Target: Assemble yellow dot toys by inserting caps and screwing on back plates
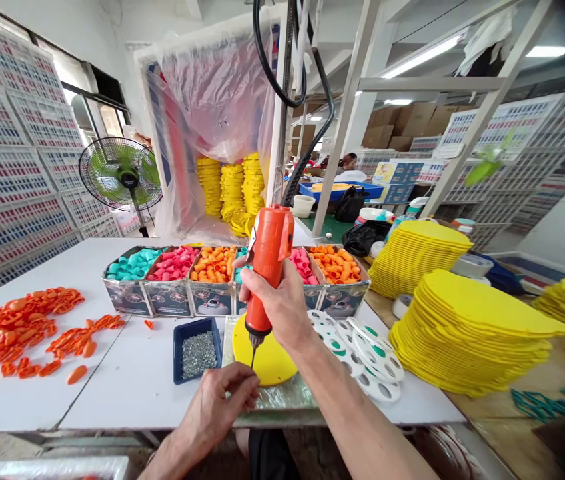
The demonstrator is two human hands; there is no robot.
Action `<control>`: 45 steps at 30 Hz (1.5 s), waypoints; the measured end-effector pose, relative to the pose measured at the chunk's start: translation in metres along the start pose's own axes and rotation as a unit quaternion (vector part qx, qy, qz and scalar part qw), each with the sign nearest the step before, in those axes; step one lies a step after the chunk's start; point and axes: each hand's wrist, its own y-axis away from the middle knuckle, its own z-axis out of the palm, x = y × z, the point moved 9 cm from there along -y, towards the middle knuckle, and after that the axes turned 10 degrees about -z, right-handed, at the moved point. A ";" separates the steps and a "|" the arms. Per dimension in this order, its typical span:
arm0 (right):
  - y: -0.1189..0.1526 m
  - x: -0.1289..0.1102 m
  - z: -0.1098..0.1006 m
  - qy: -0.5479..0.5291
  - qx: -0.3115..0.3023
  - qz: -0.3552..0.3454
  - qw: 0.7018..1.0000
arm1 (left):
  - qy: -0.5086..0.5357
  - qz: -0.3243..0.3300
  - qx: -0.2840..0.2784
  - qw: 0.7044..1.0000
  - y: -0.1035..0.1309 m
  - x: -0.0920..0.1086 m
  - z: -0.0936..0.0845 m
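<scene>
My right hand (282, 300) is wrapped round an orange electric screwdriver (268, 257), which hangs upright from a black cable. Its thin bit points down at the near left part of a round yellow plastic disc (275, 360). Beside the bit tip, the fingers of my left hand (230, 393) are pinched together at the disc's edge; whatever is between them is hidden or too small to name. The disc lies on a board with a clear plastic cover. To its left, a dark blue tray (178, 353) holds many small metal screws.
Boxes of teal, pink and orange plastic pieces (212, 265) stand in a row behind the disc. White discs with holes (370, 353) lie to the right, beside tall stacks of yellow discs (467, 333). Orange parts (12, 327) spread over the left side. A fan (125, 175) stands behind.
</scene>
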 end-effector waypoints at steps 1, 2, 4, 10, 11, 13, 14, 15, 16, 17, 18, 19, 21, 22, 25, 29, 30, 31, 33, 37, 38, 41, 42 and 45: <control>0.000 0.001 0.000 0.001 0.000 0.001 1.000 | 0.000 0.001 0.002 1.000 0.000 0.000 0.000; 0.000 0.001 0.000 0.002 0.001 0.002 1.000 | 0.001 0.002 0.004 1.000 0.000 -0.001 0.000; 0.000 0.001 0.000 0.002 0.001 0.002 1.000 | 0.006 0.002 0.006 1.000 0.000 -0.001 -0.001; 0.000 0.001 0.002 -0.009 0.001 0.002 1.000 | 0.007 0.004 0.015 1.000 -0.001 0.001 -0.003; 0.000 0.001 0.002 -0.008 0.000 0.001 1.000 | 0.007 0.003 0.016 1.000 -0.001 0.001 -0.003; 0.000 0.001 0.002 -0.007 -0.001 0.000 1.000 | 0.010 0.002 0.016 1.000 -0.001 0.001 -0.003; 0.000 0.001 0.002 -0.007 -0.001 0.000 1.000 | 0.011 0.002 0.016 1.000 -0.002 0.000 -0.003; 0.000 0.002 0.002 -0.008 -0.001 0.000 1.000 | 0.013 0.002 0.017 1.000 -0.002 0.000 -0.004; 0.000 0.002 0.002 -0.008 -0.001 0.000 1.000 | 0.014 0.003 0.019 1.000 -0.002 0.000 -0.004; 0.000 0.002 0.002 -0.008 -0.003 0.000 1.000 | 0.015 0.003 0.021 1.000 -0.003 0.000 -0.004; 0.000 0.002 0.002 -0.008 -0.003 0.001 1.000 | 0.015 0.005 0.023 1.000 -0.003 0.000 -0.005; 0.000 0.002 0.002 -0.008 -0.004 0.002 1.000 | 0.014 0.008 0.025 1.000 -0.003 0.001 -0.005; 0.000 0.002 0.002 -0.010 -0.005 0.004 1.000 | 0.011 0.018 0.029 0.999 -0.002 0.003 -0.006; -0.001 0.002 0.002 -0.011 -0.005 0.004 1.000 | 0.009 0.023 0.031 0.999 -0.002 0.004 -0.007; -0.001 0.003 0.002 -0.011 -0.006 0.005 1.000 | 0.005 0.030 0.040 0.999 -0.002 0.005 -0.008; -0.002 0.003 0.001 -0.010 -0.006 0.004 1.000 | -0.006 0.042 0.051 0.998 -0.002 0.007 -0.010; -0.002 0.003 0.001 -0.013 -0.006 0.003 1.000 | -0.011 0.047 0.053 0.997 -0.001 0.008 -0.010; -0.002 0.003 0.001 -0.015 -0.007 0.003 1.000 | -0.019 0.053 0.054 0.997 -0.001 0.009 -0.010; -0.002 0.003 0.000 -0.018 -0.008 0.003 1.000 | -0.039 0.066 0.057 0.995 0.000 0.012 -0.011; -0.003 0.001 0.000 -0.016 -0.006 0.000 1.000 | -0.065 0.085 0.065 0.992 0.002 0.017 -0.012; -0.003 0.001 0.000 -0.017 -0.004 0.000 1.000 | -0.068 0.087 0.066 0.992 0.003 0.017 -0.012; -0.003 0.001 0.000 -0.023 0.001 0.002 1.000 | -0.067 0.086 0.063 0.992 0.003 0.017 -0.011; -0.003 0.001 0.000 -0.025 0.001 0.003 1.000 | -0.063 0.084 0.062 0.993 0.004 0.016 -0.011; -0.004 0.000 0.001 -0.027 0.001 0.002 1.000 | -0.051 0.078 0.061 0.994 0.003 0.016 -0.011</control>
